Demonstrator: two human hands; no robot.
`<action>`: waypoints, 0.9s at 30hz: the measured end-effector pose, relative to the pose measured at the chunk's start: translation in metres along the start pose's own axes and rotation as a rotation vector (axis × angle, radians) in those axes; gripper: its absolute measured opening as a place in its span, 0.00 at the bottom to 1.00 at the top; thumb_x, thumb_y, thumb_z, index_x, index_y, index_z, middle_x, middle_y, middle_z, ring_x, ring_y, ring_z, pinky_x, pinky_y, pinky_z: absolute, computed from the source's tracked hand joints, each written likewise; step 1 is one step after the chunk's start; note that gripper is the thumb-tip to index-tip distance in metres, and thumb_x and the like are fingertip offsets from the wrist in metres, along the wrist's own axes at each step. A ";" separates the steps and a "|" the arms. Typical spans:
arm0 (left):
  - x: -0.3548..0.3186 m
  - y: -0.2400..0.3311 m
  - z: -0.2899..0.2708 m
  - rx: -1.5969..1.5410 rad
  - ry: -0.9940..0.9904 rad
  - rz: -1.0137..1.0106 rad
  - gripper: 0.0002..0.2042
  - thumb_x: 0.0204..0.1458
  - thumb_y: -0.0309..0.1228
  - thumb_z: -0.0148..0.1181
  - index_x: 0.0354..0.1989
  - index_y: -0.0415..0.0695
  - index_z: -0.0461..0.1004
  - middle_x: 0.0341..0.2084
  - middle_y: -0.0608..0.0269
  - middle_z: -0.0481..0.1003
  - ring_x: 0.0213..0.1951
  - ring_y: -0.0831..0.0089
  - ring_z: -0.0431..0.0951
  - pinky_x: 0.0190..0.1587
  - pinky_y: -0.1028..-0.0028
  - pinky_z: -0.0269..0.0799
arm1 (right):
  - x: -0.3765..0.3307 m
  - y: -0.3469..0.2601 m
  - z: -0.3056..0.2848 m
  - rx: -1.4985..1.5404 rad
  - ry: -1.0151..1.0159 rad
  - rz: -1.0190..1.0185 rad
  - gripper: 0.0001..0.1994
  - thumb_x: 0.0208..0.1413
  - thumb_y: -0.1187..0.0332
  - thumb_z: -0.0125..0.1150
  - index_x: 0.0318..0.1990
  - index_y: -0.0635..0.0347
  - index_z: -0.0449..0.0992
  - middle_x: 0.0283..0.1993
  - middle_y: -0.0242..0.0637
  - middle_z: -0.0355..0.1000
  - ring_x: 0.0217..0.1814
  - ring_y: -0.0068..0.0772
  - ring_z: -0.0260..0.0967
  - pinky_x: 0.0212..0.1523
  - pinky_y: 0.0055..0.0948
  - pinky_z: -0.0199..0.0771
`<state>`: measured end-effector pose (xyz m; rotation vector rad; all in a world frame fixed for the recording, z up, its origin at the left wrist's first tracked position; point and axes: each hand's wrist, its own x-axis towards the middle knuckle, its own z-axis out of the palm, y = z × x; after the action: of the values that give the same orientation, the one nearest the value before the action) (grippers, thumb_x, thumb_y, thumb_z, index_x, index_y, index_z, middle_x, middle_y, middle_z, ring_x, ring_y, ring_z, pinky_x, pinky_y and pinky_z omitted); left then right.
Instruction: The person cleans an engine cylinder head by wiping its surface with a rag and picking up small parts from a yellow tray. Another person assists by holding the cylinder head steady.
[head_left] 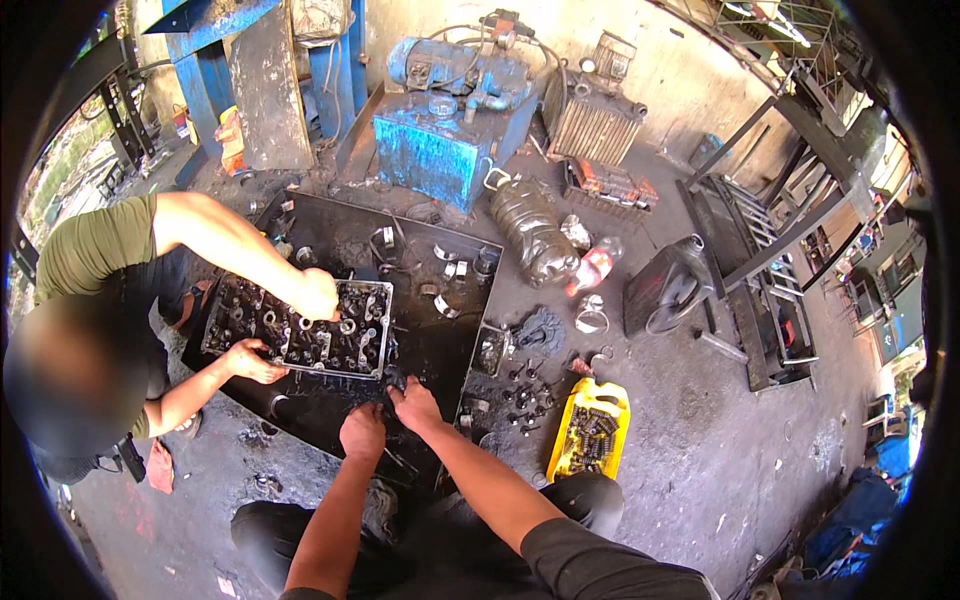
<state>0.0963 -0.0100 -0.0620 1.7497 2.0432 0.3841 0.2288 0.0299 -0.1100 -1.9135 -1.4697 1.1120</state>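
Note:
My left hand (362, 430) and my right hand (413, 403) are close together over the near edge of a black oily metal tray (440, 340) on the floor. Both are closed around a small dark greasy part (392, 381) between them; its shape is hard to tell. Just beyond my hands lies a grimy engine cylinder head (300, 327) with several valve springs. A person in a green shirt crouches at the left with one hand (318, 296) on top of the head and the other hand (250, 360) at its near edge.
A cut-open yellow jug (590, 428) holding dark small parts lies at my right. Loose bolts and rings (525, 385) are scattered on the dirty floor. A blue hydraulic unit (450, 120), a dark plastic bottle (535, 235), a black canister (668, 285) and metal frames (770, 270) stand farther back.

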 end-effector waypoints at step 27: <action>0.021 -0.013 -0.011 -0.151 -0.133 0.219 0.11 0.58 0.32 0.48 0.40 0.40 0.74 0.36 0.42 0.76 0.41 0.42 0.75 0.47 0.51 0.68 | 0.009 -0.010 -0.027 1.122 -0.376 0.379 0.26 0.57 0.57 0.61 0.57 0.65 0.65 0.52 0.45 0.72 0.49 0.42 0.73 0.48 0.48 0.74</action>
<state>0.0770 0.0088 -0.0617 1.8574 1.6918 0.4620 0.2467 0.0446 -0.0900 -1.1813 -0.3578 1.9725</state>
